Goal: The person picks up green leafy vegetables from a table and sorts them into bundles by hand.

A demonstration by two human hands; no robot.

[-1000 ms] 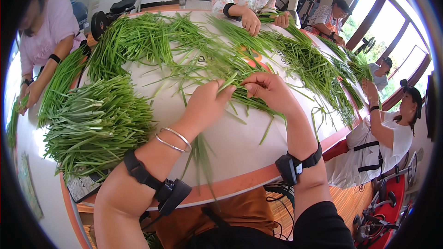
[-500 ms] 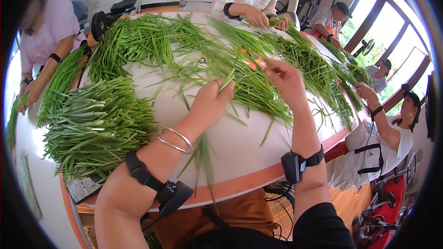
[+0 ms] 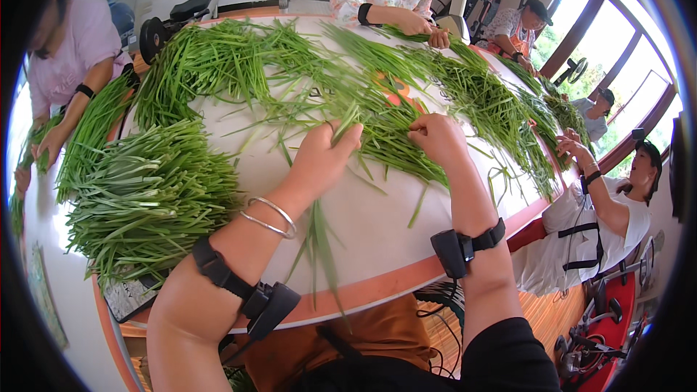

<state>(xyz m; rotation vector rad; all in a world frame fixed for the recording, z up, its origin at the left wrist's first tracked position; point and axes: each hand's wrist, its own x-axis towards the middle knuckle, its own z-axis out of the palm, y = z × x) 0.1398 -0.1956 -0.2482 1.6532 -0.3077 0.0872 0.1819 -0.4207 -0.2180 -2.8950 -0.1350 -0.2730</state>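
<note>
Long green garlic chives lie in heaps over a white table (image 3: 370, 229). My left hand (image 3: 323, 151) is closed round a small bunch of chives (image 3: 349, 116); the cut ends stick out by the thumb and the leaves (image 3: 318, 243) hang below the wrist toward the table edge. To the right, my right hand (image 3: 441, 139) has its fingers pinched together at the edge of a loose chive heap (image 3: 396, 141). The fingertips seem to grip strands there, though the bent fingers partly hide them.
A thick, squared-up stack of chives (image 3: 152, 199) fills the table's left side. More loose chives (image 3: 218, 65) spread across the back, and a long row (image 3: 494, 101) lies at the right. Several co-workers sit or stand around the table; one across from me handles chives.
My right hand has come down and slightly left from above the heap, its fingers now at the chives. The left hand, still holding its bunch, has shifted slightly left.
</note>
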